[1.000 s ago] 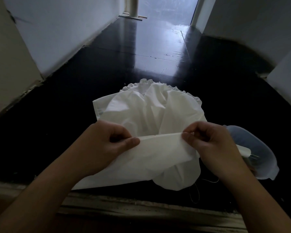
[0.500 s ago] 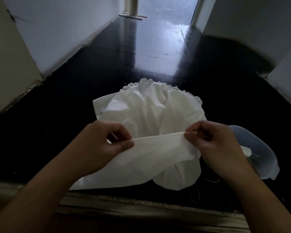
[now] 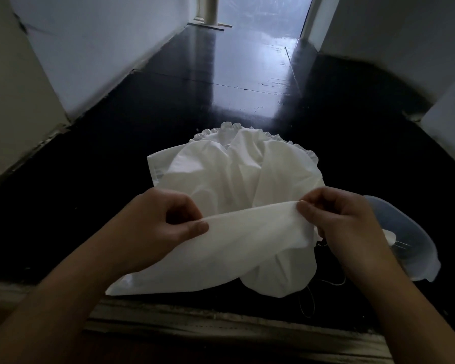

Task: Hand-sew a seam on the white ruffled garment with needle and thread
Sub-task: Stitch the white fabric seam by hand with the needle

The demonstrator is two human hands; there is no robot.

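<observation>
A folded edge of the white ruffled garment (image 3: 237, 179) is pinched at its 2 ends: by the thumb and curled fingers of the left hand (image 3: 163, 227), and by the thumb and fingertips of the right hand (image 3: 344, 222). Between the 2 grips the edge is stretched roughly level from left to right, so its long axis runs across the view. The rest of the garment is spread on the dark floor (image 3: 221, 101) beyond the hands, with its ruffled trim pointed away from the person. A loose thread (image 3: 310, 298) trails below the cloth; no needle can be made out. A translucent plastic container (image 3: 415, 245) lies just right of the right hand. The step is judged to be aligning the seam; next, the needle must be found and brought to the edge.
</observation>
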